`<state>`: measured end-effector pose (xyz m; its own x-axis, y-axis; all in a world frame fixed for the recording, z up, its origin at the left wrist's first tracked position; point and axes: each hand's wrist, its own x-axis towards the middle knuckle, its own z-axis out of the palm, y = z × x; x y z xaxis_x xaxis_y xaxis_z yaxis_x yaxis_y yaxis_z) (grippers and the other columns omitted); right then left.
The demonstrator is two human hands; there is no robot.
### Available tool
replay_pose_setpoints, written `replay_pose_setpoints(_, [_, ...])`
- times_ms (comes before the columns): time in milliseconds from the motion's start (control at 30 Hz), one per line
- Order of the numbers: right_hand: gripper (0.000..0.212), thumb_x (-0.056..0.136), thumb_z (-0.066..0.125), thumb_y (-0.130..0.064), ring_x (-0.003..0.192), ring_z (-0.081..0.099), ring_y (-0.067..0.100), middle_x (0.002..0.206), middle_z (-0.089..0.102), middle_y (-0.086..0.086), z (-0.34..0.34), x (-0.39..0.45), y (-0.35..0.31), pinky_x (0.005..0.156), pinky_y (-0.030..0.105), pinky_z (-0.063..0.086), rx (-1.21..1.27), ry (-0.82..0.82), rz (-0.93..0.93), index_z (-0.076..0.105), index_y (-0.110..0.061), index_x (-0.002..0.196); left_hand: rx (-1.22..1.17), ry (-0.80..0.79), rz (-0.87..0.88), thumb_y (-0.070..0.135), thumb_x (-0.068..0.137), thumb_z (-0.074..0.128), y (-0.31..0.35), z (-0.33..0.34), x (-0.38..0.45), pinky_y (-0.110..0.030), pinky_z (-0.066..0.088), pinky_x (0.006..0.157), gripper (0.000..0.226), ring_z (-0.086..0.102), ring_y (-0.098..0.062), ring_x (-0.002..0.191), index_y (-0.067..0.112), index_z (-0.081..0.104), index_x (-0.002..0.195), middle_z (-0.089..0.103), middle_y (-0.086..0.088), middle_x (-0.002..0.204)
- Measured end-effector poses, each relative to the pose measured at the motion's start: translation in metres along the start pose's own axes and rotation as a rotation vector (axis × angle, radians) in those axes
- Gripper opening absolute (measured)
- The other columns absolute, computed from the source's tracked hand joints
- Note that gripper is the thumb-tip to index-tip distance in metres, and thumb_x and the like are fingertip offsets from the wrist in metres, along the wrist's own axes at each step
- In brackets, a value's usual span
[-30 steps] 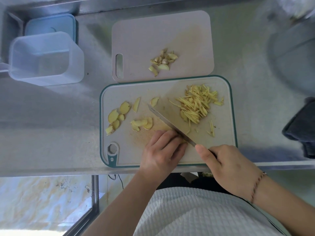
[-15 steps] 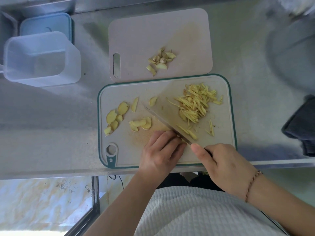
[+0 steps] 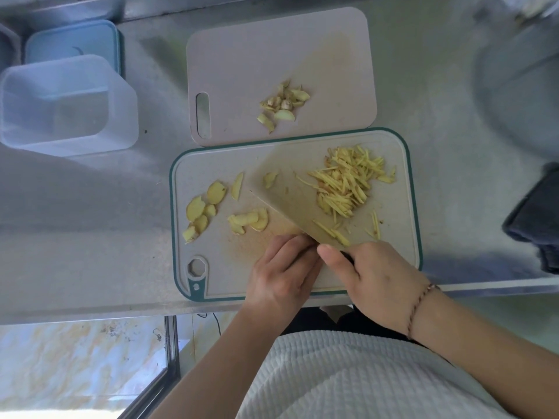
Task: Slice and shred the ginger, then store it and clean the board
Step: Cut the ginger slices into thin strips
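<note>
On the teal-rimmed cutting board [image 3: 175, 207] lie loose ginger slices [image 3: 205, 207] at the left, a small stack of slices [image 3: 249, 220] in the middle and a pile of ginger shreds [image 3: 344, 182] at the right. My right hand [image 3: 378, 276] grips the handle of a knife [image 3: 290, 192]. Its broad blade is tilted over to the right, with a few fresh strips by its heel. My left hand [image 3: 281, 273] rests on the board with its fingertips against the blade. Whatever lies under those fingers is hidden.
Behind it, a pink board [image 3: 242, 55] carries ginger peel scraps [image 3: 282, 104]. A clear plastic container [image 3: 60, 104] and its blue lid [image 3: 72, 40] stand at the back left. A dark cloth [image 3: 535, 219] lies at the right edge. The steel counter's front edge runs just below the board.
The knife blade, which stood on edge, has tipped over to the right so its flat face shows. A few new strips lie near its heel. My left hand has hardly moved.
</note>
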<state>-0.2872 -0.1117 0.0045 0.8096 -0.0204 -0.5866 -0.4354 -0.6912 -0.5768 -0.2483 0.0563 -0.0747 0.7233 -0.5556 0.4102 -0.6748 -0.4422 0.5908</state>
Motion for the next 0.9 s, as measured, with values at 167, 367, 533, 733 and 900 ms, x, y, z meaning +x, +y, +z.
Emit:
replay_pose_setpoints(167, [0.067,0.081,0.015,-0.073,0.042,0.048,0.011,0.037,0.045,-0.005,-0.004,-0.015,-0.001,0.044,0.022,0.035,0.009,-0.005,0.013,0.039,-0.018,0.049,0.017,0.003,0.002,0.003,0.085,0.08,0.0,0.0,-0.002,-0.031,0.055,0.081,0.007,0.065,-0.026,0.086,-0.001,0.077,0.09,0.073,-0.012,0.095])
replay_pose_setpoints(367, [0.071,0.078,0.011,-0.076,0.043,0.048,0.011,0.043,0.046,-0.003,-0.003,-0.018,0.0,0.046,0.024,0.038,-0.043,-0.001,0.047,0.043,-0.018,0.052,0.006,-0.003,0.002,0.003,0.085,0.079,0.001,0.0,-0.001,-0.03,0.055,0.082,0.008,0.065,-0.024,0.089,-0.001,0.078,0.091,0.073,-0.011,0.096])
replay_pose_setpoints(533, [0.086,0.078,0.002,-0.083,0.043,0.052,0.018,0.043,0.049,0.002,0.005,0.002,0.0,0.052,0.04,0.049,-0.021,0.006,0.004,0.044,-0.013,0.053,0.0,-0.006,-0.012,0.003,0.086,0.078,0.0,-0.001,-0.001,-0.029,0.054,0.079,0.007,0.064,-0.025,0.086,-0.001,0.077,0.091,0.071,-0.012,0.095])
replay_pose_setpoints(733, [0.067,0.079,0.015,-0.074,0.04,0.041,0.01,0.041,0.039,-0.004,-0.006,-0.023,0.001,0.043,0.02,0.029,-0.005,-0.008,0.051,0.038,-0.018,0.05,0.006,0.008,-0.005,0.001,0.081,0.082,0.0,0.0,-0.001,-0.033,0.055,0.078,0.009,0.064,-0.025,0.087,-0.002,0.077,0.089,0.072,-0.012,0.095])
replay_pose_setpoints(900, [0.069,0.076,0.013,-0.075,0.04,0.041,0.01,0.042,0.041,-0.004,-0.003,-0.02,0.002,0.044,0.02,0.033,0.001,-0.012,0.057,0.039,-0.016,0.051,0.0,0.002,0.002,0.001,0.082,0.081,0.0,0.0,-0.001,-0.032,0.055,0.079,0.008,0.064,-0.023,0.089,-0.001,0.077,0.089,0.072,-0.012,0.095])
